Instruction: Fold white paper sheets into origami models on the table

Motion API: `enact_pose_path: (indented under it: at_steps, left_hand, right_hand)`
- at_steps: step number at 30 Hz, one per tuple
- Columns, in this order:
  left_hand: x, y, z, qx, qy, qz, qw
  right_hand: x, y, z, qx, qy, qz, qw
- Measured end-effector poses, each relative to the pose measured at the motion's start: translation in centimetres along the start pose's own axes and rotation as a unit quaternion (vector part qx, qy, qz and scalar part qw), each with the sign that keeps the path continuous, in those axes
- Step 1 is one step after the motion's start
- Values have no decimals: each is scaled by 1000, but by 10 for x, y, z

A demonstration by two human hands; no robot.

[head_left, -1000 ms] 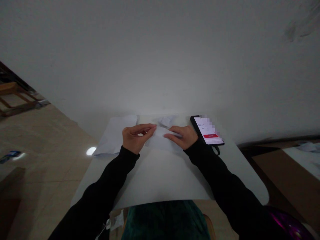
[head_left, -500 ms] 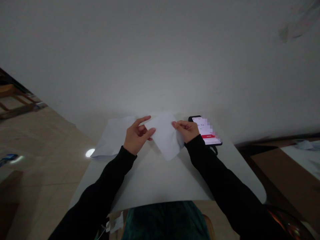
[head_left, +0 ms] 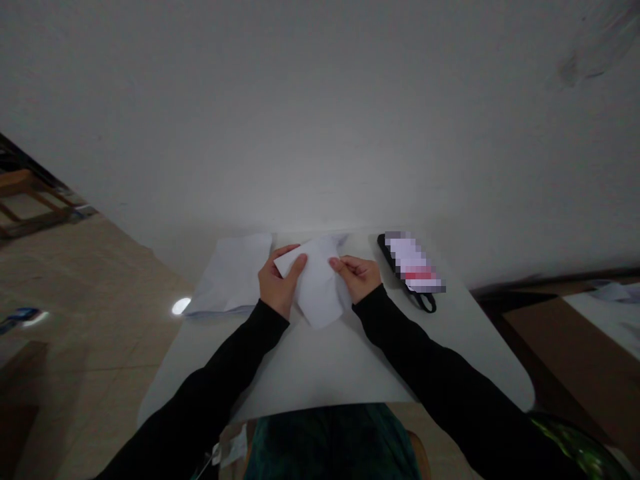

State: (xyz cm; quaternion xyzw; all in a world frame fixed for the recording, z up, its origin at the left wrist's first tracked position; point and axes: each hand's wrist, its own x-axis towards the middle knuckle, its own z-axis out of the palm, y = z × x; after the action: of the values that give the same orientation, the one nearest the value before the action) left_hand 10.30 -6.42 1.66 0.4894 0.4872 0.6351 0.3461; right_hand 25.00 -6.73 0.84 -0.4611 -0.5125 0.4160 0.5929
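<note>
A folded sheet of white paper (head_left: pixel 320 287) is held just above the table between both hands, with one corner towards me. My left hand (head_left: pixel 281 280) grips its left corner, thumb on top and fingers behind. My right hand (head_left: pixel 357 275) pinches the right edge between thumb and curled fingers. The underside of the paper and some fingertips are hidden. Left of my left hand lies a stack of white paper sheets (head_left: pixel 230 273).
The white table (head_left: pixel 325 373) stands against a pale wall (head_left: pixel 320 133). A phone (head_left: pixel 413 263) with a lit, pixelated screen and a dark strap lies to the right. A wooden stool (head_left: pixel 25 190) stands on the tiled floor at far left. Brown cardboard (head_left: pixel 570 353) is at right.
Both hands have moved left and slightly nearer with the paper, and its angle has shifted. My left fingers have closed further around the corner. The phone is now fully uncovered by my right hand.
</note>
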Motion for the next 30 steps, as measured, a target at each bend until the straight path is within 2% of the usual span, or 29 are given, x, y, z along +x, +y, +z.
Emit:
enact_pose_path:
  at_steps: [3, 6, 10, 13, 14, 16, 18, 19, 21, 24, 26, 28, 30]
  left_hand:
    - [-7, -5, 2, 34, -22, -23, 999]
    - [-2, -3, -2, 115, -11, 23, 993]
    - [12, 3, -13, 199, 8, 130, 971]
    - [14, 6, -15, 175, 35, 115, 977]
    - [12, 6, -15, 159, 15, 93, 983]
    - [5, 7, -11, 142, -86, 41, 985]
    - [-3, 7, -7, 139, -191, -20, 972]
    - [-6, 7, -5, 141, -214, -48, 965]
    - [-10, 8, -2, 146, -204, -83, 964]
    - [-10, 8, -1, 148, -173, -88, 970]
    - [-8, 7, -3, 123, -224, -110, 961]
    - [-5, 6, -6, 89, -303, -148, 937]
    - [-1, 6, -10, 70, -351, -173, 918]
  right_hand:
    - [0, 0, 0, 8, -15, 25, 1000]
    - [-2, 0, 3, -26, -39, 13, 999]
    - [-9, -4, 11, -62, -5, -55, 997]
    - [-11, -6, 10, -59, 33, -74, 995]
    - [-9, -6, 7, -57, 54, -72, 994]
    - [-5, -4, 1, -39, 99, -54, 993]
    - [1, 1, -4, -11, 128, -29, 991]
    - [3, 3, -5, -1, 136, -19, 991]
    - [7, 8, -6, 12, 148, -10, 989]
    - [10, 14, -5, 19, 165, -9, 986]
    - [12, 17, -7, 24, 179, -10, 984]
    - [14, 20, -11, 21, 187, -13, 982]
    - [17, 23, -15, 14, 191, -16, 981]
